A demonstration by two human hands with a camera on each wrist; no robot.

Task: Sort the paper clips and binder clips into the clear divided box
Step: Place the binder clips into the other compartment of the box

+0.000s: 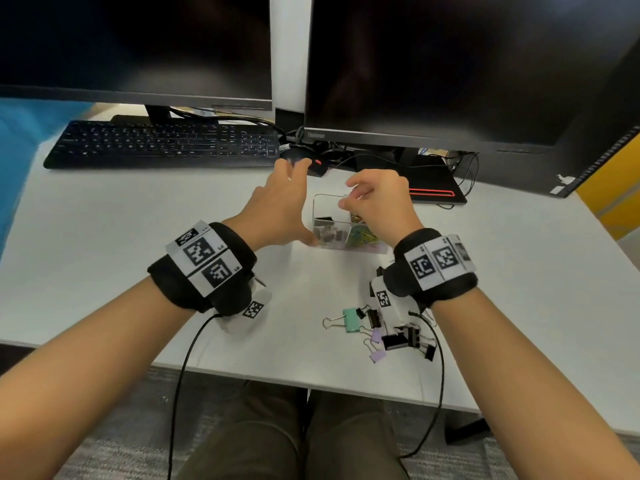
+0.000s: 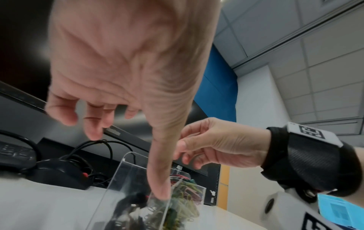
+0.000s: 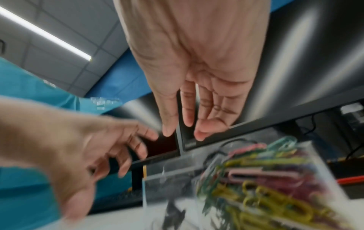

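The clear divided box (image 1: 320,202) stands mid-desk. Black binder clips (image 1: 325,233) lie in its left compartment and coloured paper clips (image 1: 360,235) in the near right one. My left hand (image 1: 298,202) is beside the box's left wall with fingers spread; its thumb (image 2: 159,179) points down onto the near left corner. My right hand (image 1: 349,195) hovers over the box with relaxed fingers and nothing between them; in the right wrist view its fingers (image 3: 208,109) hang straight above the paper clips (image 3: 265,179). A loose pile of binder clips (image 1: 391,332), mint, purple and black, lies near the desk's front edge under my right wrist.
A black keyboard (image 1: 162,143) lies at the back left and a black mouse (image 1: 311,164) just behind the box. Two dark monitors (image 1: 433,64) stand along the back, with a flat stand base (image 1: 433,188) and cables to the right. The desk's front edge (image 1: 277,379) is near my lap.
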